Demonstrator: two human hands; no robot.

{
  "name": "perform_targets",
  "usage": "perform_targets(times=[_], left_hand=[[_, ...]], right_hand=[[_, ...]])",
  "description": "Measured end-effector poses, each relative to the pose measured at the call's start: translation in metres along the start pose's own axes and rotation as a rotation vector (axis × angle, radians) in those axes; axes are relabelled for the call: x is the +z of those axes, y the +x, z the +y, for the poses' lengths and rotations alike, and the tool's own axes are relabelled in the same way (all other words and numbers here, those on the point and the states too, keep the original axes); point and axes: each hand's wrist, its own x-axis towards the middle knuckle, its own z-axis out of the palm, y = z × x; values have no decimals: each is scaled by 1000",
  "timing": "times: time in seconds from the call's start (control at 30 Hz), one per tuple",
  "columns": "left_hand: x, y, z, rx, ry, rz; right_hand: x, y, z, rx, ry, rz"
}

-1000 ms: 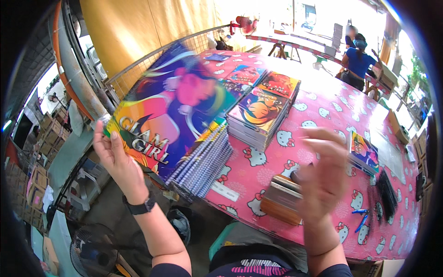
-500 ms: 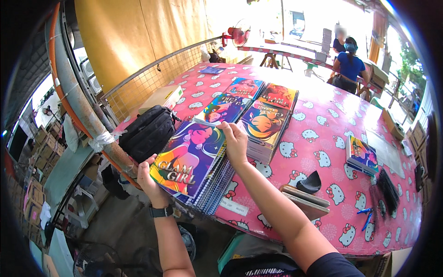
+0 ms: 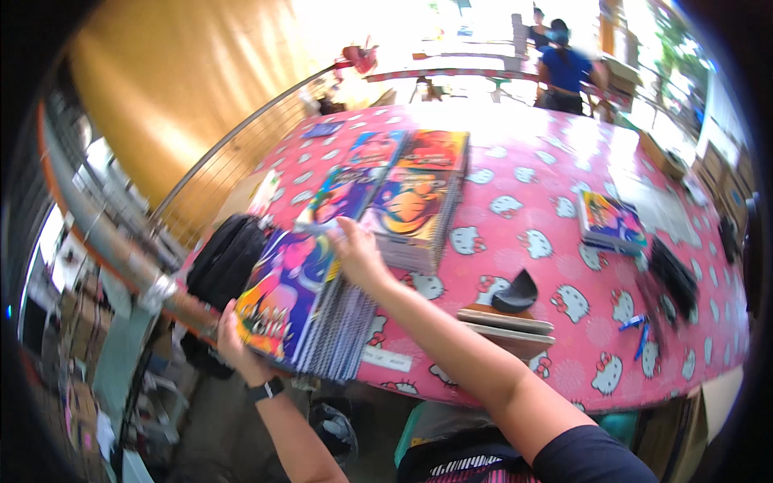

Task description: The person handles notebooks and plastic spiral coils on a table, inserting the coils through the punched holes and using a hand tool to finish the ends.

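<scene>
A spiral notebook [image 3: 283, 294] with a colourful illustrated cover lies on top of a pile of wire-bound notebooks [image 3: 342, 326] at the table's near left edge. My left hand [image 3: 236, 344] grips its lower left edge, a dark watch on the wrist. At the upper right corner of the same notebook, my right hand [image 3: 360, 253] has its fingers closed; motion blurs them somewhat. Just beyond stand more stacks of notebooks [image 3: 411, 201] with similar covers, side by side. A black bag [image 3: 228, 262] sits against the notebook's left side.
On the pink patterned table [image 3: 491, 241] are brown pouch-like cases [image 3: 507, 326], a black curved piece [image 3: 515, 292], blue pens [image 3: 640, 334], black wire spirals [image 3: 672, 278] and a small notebook pile [image 3: 609, 221]. A pipe [image 3: 121, 249] stands left. Far off, a person in blue [image 3: 568, 72] faces away.
The whole view has shifted, so the table and its things sit further left. Both my hands stay at the top notebook, with little change in their hold.
</scene>
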Motion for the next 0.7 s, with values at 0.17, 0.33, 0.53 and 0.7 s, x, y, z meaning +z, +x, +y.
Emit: perform_targets(times=[0.17,0.33,0.53,0.7], left_hand=[[-40,-4,-8,170,114,67],[-26,-44,78,390,456,452],[52,-104,132,915,234,15],[77,-113,121,856,189,-210]], right_hand=[[-139,-77,-61,-540,-38,-70],[-351,-45,64,-366,-600,361],[-457,-71,221,-154,-1386,492],[-450,-68,213,-97,-1346,354]])
